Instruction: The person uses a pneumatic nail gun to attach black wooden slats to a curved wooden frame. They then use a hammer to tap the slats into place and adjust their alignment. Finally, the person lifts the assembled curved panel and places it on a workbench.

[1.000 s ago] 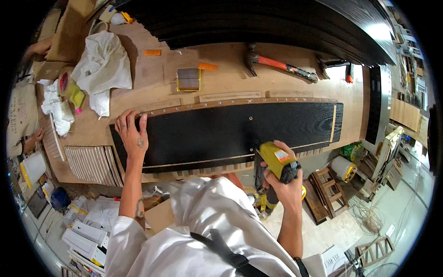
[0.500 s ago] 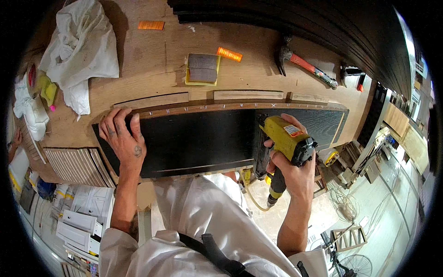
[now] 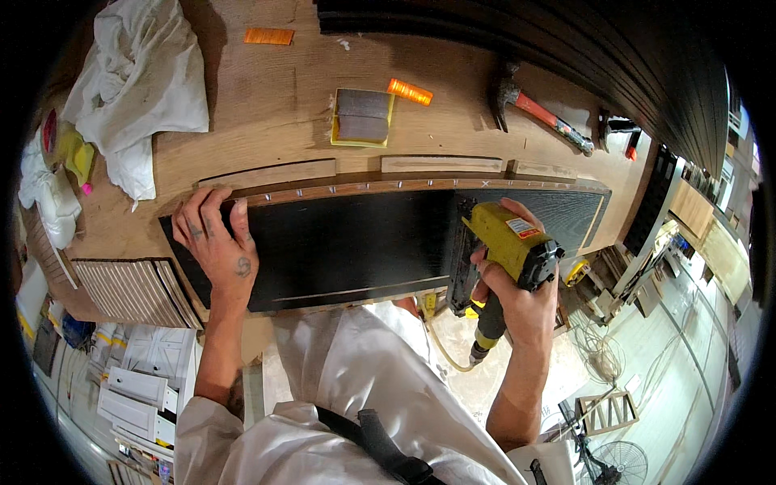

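Left hand [image 3: 217, 246] presses flat on the black panel's [image 3: 356, 242] left end; right hand [image 3: 517, 295] grips the yellow nail gun [image 3: 505, 242], nose down on the panel. A hammer [image 3: 540, 115] lies on the desk [image 3: 267, 105] beyond.

We are seeing a crumpled white cloth [image 3: 137, 85] lying at the far left of the brown wooden desk [image 3: 267, 105]. A grey sanding block on a yellow pad [image 3: 362, 118] is sitting mid-desk, with an orange-handled hammer [image 3: 537, 113] lying farther right. Ribbed wooden slat panels [image 3: 129, 289] are resting near the desk's left edge.
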`<state>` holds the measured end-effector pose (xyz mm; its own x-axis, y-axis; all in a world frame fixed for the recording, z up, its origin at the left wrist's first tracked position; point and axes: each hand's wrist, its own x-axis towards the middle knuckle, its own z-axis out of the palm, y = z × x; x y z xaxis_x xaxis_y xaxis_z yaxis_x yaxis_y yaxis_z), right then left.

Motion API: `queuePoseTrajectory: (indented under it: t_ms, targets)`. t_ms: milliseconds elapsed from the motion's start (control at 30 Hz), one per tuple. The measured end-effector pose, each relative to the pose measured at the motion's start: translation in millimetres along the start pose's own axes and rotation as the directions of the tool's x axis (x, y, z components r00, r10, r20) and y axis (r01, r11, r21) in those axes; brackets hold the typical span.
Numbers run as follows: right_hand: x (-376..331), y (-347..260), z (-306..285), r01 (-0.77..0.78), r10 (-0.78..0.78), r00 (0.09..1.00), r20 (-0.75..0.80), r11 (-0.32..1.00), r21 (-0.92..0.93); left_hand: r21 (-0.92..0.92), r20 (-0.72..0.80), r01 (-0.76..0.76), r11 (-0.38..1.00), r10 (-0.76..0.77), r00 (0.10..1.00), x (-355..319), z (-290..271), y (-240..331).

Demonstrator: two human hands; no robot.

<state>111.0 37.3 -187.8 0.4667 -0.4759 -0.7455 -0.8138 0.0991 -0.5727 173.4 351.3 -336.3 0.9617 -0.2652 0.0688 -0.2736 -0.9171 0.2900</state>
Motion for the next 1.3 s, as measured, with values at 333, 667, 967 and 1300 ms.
queuePoseTrajectory:
  t_ms: [333,667,967,1300]
  targets:
    - [-6,-2,20,-0.008,0.006,0.998,0.066,1.0,0.03,0.007,-0.009,-0.002,1.0,0.002,1.0,-1,4,-3]
    - [-8,-10,30,-0.02,0.02,1.0,0.024,0.999,-0.039,0.002,0.002,-0.001,1.0,0.001,1.0,1,2,-2]
    - [-15,-5,42,0.034,-0.026,0.995,0.093,0.996,-0.081,-0.041,0.003,-0.003,0.999,0.003,1.0,2,-1,-1]
    - [-18,-8,57,0.1,-0.094,0.992,0.086,0.993,-0.07,-0.046,-0.011,0.001,0.999,-0.001,1.0,2,2,-3]
